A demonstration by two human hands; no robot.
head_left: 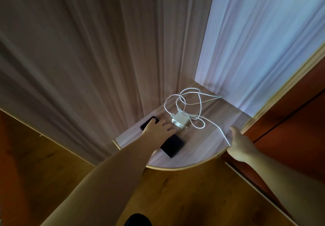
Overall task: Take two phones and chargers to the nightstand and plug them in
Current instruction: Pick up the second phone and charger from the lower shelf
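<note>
Two black phones lie on a rounded pale wood shelf [193, 155]. One phone [148, 121] is at the back left, the other phone [173, 145] is nearer the front edge. My left hand [158, 128] rests flat across both, fingers spread toward the white charger plug [179, 120]. The white cables [184, 101] lie in tangled loops behind and to the right of the plug. One cable strand [220, 131] runs to the shelf's right edge, where my right hand [240, 143] pinches its end.
Pale wood panels [88, 59] wall the shelf at left and back. A red-brown cabinet door [290, 120] stands to the right. Below the shelf is a brown wooden floor [175, 190].
</note>
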